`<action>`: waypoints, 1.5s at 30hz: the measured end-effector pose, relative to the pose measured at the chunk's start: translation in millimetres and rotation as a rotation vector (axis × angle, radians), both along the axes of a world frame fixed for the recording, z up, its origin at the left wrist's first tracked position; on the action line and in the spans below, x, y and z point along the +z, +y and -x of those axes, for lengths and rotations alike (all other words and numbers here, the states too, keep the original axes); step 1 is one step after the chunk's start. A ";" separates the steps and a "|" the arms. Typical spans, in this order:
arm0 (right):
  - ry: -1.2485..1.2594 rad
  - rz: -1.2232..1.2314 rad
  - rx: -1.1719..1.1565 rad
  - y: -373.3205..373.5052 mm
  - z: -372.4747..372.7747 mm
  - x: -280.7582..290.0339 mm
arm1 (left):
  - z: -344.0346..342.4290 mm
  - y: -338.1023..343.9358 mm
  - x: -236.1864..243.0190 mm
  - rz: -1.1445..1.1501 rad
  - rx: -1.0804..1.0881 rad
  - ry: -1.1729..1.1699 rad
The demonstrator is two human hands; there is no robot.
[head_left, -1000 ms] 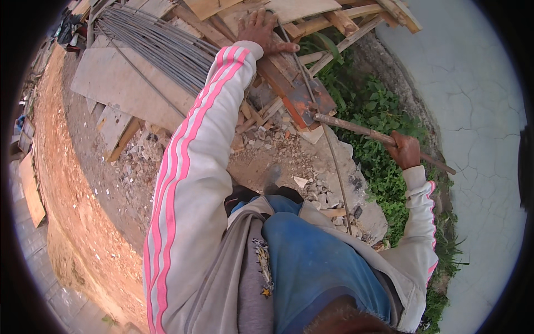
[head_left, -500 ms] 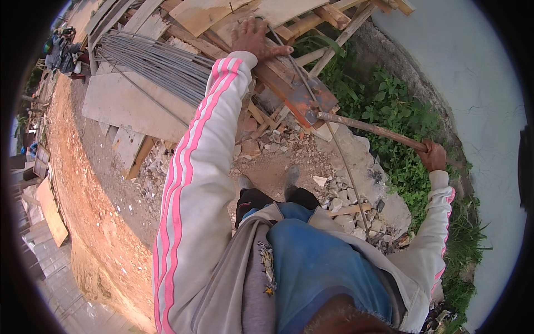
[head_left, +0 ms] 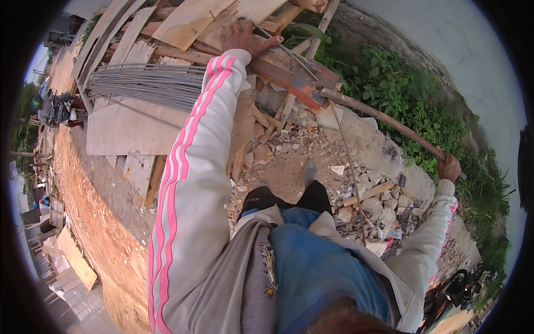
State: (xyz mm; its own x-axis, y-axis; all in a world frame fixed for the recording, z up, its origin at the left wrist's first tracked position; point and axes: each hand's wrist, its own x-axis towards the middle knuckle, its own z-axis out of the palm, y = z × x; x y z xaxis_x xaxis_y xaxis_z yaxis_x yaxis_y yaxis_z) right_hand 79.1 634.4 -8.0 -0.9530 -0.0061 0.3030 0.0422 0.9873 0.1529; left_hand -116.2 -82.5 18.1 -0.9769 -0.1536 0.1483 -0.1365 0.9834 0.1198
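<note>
My left hand [head_left: 247, 40] lies with spread fingers on a wooden beam [head_left: 267, 65], against a thin steel rod [head_left: 350, 161]. The rod crosses a rust-orange block with a metal plate [head_left: 311, 92] at the beam's end and runs down past my legs, bending at the block. My right hand [head_left: 448, 164] grips a rusty pipe [head_left: 384, 117] near its outer end; the pipe's other end meets the rod at the block.
A rebar bundle [head_left: 139, 80] and loose boards [head_left: 189, 22] lie left and above. Rubble [head_left: 378, 206] surrounds my feet. Plants [head_left: 389, 83] grow along a pale cracked surface [head_left: 478, 50] at right. Dark vehicle-like objects stand at lower right [head_left: 461, 286] and far left [head_left: 61, 106].
My right hand has swung outward to the right with the pipe, whose inner end stays at the block. The view has shifted, showing more at the left and lower right.
</note>
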 end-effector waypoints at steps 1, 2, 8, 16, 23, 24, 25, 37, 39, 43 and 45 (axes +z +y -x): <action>0.007 -0.011 -0.039 -12.1 -34.0 1.2 | 0.0 -2.4 -1.6 0.005 -0.005 0.000; 0.014 -0.021 -0.080 -25.2 -59.2 2.2 | -0.6 -6.2 -3.0 0.015 0.008 -0.019; 0.040 -0.019 -0.251 -89.5 -181.7 3.8 | 15.3 -4.7 -12.0 -0.005 0.010 0.013; -0.019 -0.095 -0.570 -195.7 -274.5 21.0 | 14.9 1.2 -8.3 -0.046 -0.022 -0.055; -0.081 -0.010 -0.651 -267.9 -306.6 43.3 | 10.8 -7.3 -19.3 -0.017 -0.004 -0.007; -0.095 0.005 -0.655 -273.8 -307.5 48.1 | 13.0 -8.2 -18.4 -0.025 -0.005 -0.001; -0.112 0.020 -0.666 -267.2 -308.0 44.4 | 13.1 -8.0 -19.2 -0.034 -0.003 0.004; -0.047 0.038 -0.390 -186.0 -290.9 3.0 | 12.0 -4.0 -15.6 -0.008 -0.003 0.056; -0.040 0.014 -0.379 -180.0 -290.0 3.2 | 10.9 -4.9 -15.9 -0.037 -0.024 0.029; -0.039 -0.043 -0.392 -182.3 -291.7 7.1 | 9.3 -7.3 -19.9 -0.052 -0.033 0.057; -0.061 -0.049 -0.428 -191.9 -300.1 9.7 | 8.8 -5.9 -18.8 -0.025 -0.027 0.035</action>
